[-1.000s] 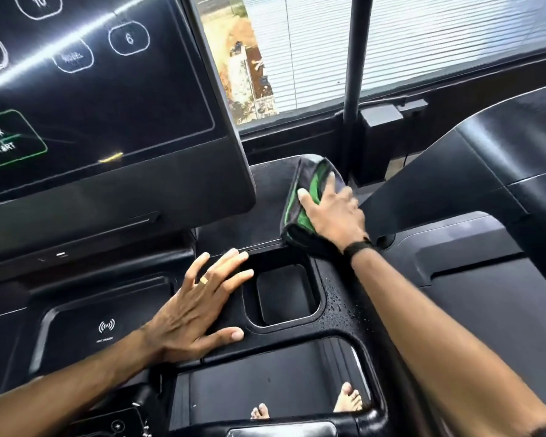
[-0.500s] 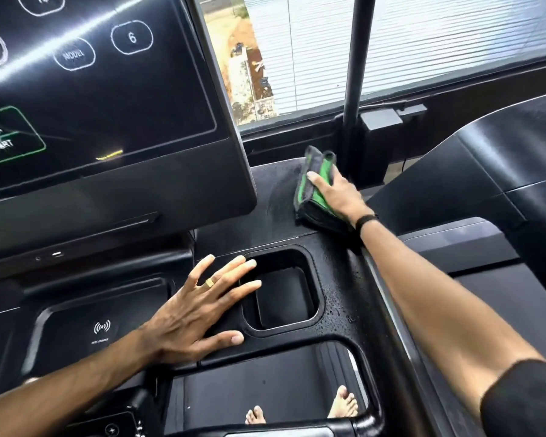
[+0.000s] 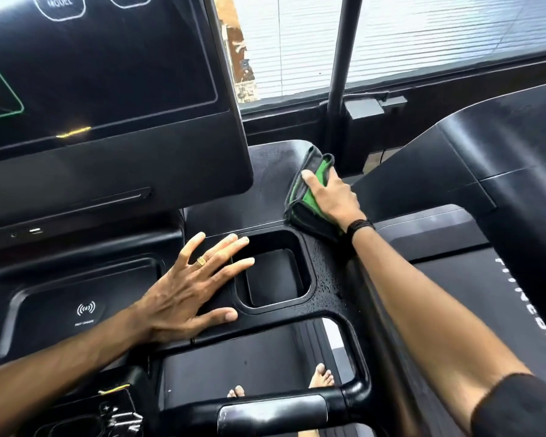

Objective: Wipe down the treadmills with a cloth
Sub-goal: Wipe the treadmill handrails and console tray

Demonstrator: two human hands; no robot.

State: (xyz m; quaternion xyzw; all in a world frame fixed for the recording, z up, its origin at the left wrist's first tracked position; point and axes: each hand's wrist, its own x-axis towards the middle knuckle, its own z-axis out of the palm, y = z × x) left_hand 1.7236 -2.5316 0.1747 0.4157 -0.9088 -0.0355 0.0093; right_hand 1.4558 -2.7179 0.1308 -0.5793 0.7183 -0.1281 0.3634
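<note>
I stand at a black treadmill console (image 3: 265, 197) with a large dark touchscreen (image 3: 101, 74) at upper left. My right hand (image 3: 331, 197) presses a folded green and black cloth (image 3: 309, 190) flat on the console's right shelf, just behind the square cup recess (image 3: 275, 279). My left hand (image 3: 193, 288) lies flat with fingers spread on the console between the wireless-charging pad (image 3: 85, 310) and the recess, holding nothing. Water droplets speckle the surface to the right of the recess.
A black upright post (image 3: 341, 74) rises right behind the cloth, before a window with blinds. A neighbouring treadmill's shroud and belt (image 3: 486, 190) sit close at right. A front handlebar (image 3: 265, 411) crosses below, with my bare feet on the belt beneath it.
My right hand slid the cloth away toward the shelf's back edge, then drew it back a little toward the recess. My left hand has stayed planted in place.
</note>
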